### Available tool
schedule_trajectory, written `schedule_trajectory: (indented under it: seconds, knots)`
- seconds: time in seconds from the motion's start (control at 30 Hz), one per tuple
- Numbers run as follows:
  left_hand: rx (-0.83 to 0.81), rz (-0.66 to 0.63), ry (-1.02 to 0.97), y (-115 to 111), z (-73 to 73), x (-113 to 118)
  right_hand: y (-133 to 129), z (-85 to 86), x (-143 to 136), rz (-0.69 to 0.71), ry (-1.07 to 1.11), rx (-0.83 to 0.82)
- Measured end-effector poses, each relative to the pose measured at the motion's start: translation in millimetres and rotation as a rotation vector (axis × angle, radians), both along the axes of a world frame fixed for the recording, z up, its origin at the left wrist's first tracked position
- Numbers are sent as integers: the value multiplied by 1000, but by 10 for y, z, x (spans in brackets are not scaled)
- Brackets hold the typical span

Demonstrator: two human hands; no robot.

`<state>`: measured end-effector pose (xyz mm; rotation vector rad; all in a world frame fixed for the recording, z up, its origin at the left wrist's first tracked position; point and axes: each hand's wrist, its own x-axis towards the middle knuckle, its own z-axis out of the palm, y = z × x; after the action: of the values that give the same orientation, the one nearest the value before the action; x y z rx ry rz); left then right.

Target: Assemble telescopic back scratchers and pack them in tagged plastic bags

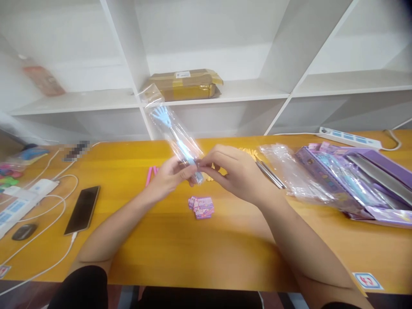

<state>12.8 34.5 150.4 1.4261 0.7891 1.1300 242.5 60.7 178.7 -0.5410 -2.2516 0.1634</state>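
Note:
A light blue back scratcher (162,116) with a hand-shaped end and a metal rod is inside a clear plastic bag (189,139), tilted up and to the left above the table. My left hand (172,177) is closed around the lower end of the bagged back scratcher, thumb on top. Fingers of my right hand (233,171) pinch at the bag's lower end beside the blue handle. Below both hands lies a small pile of pink and purple printed cards (201,207). Pink sticks (149,176) lie partly behind my left hand, and yellow pieces (249,152) behind my right.
Metal rods (272,175) and clear bags (294,178) lie to the right, beside a purple box (341,189) holding bagged pieces. On the left are a phone (83,210), a power strip (27,201), cables and a dark case (24,231). A taped parcel (183,86) sits on the shelf.

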Motion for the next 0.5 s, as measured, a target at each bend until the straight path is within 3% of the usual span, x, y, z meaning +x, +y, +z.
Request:
schedule_trajectory:
  seconds: [0.37, 0.5]
  knots:
    - [-18, 24, 50, -30, 74, 22, 12, -13, -1, -8, 32, -9]
    - [-17, 32, 33, -46, 106, 34, 15, 4, 27, -87, 69, -46]
